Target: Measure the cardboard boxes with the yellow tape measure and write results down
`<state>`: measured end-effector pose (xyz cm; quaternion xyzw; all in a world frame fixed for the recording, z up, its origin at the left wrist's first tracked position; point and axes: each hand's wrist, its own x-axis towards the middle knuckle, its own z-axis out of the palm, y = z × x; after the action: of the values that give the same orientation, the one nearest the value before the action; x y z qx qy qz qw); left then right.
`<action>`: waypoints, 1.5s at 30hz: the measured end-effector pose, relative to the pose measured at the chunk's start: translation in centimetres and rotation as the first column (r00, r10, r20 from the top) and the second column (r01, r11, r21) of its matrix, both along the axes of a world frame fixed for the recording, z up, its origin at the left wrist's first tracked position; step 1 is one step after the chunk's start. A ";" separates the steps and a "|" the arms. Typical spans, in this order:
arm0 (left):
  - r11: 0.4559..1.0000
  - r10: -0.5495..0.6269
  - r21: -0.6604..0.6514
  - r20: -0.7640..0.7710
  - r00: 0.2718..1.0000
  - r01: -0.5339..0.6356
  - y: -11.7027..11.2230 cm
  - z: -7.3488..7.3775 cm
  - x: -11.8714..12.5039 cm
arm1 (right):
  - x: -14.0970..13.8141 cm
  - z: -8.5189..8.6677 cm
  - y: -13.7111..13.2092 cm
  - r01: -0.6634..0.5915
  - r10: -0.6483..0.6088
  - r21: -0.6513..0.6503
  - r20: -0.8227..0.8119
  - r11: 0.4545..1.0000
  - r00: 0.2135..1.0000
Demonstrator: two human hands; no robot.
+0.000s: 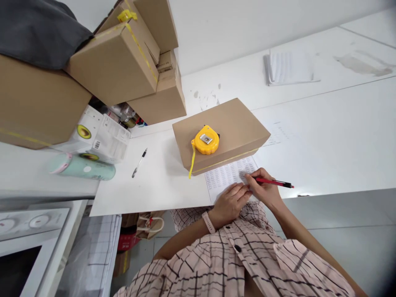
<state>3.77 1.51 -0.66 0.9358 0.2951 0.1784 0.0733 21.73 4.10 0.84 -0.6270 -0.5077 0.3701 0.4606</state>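
Observation:
A red pen (pixel 270 181) with a black clip is gripped in my right hand (pixel 262 190), its tip hidden by the fingers. Under both hands lies a printed sheet of paper (pixel 224 177) at the table's front edge. My left hand (pixel 232 201) rests flat on the sheet's lower part, its fingers stretched toward my right hand. Just beyond, a closed cardboard box (pixel 235 123) covers the sheet's far part. On top of that box sits a yellow tape measure (pixel 208 140) with a yellow strap hanging over the box's front edge.
To the left on the white table (pixel 154 181) lies a black-and-clear pen (pixel 140 163). A mint bottle (pixel 89 168) lies beside white avocado-printed boxes (pixel 107 138). Large cardboard boxes (pixel 114 66) are stacked behind. A paper stack (pixel 291 67) lies at the back right.

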 end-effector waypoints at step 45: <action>1.000 0.022 -0.003 0.108 0.994 -0.021 0.0 -0.1 0.1 | -0.4 -0.2 0.2 -0.034 0.024 0.094 0.098 0.995 0.995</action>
<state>3.89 1.54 -0.72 0.9215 0.3009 0.2290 0.0880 21.36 4.30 0.66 -0.6139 -0.5555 0.3214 0.4597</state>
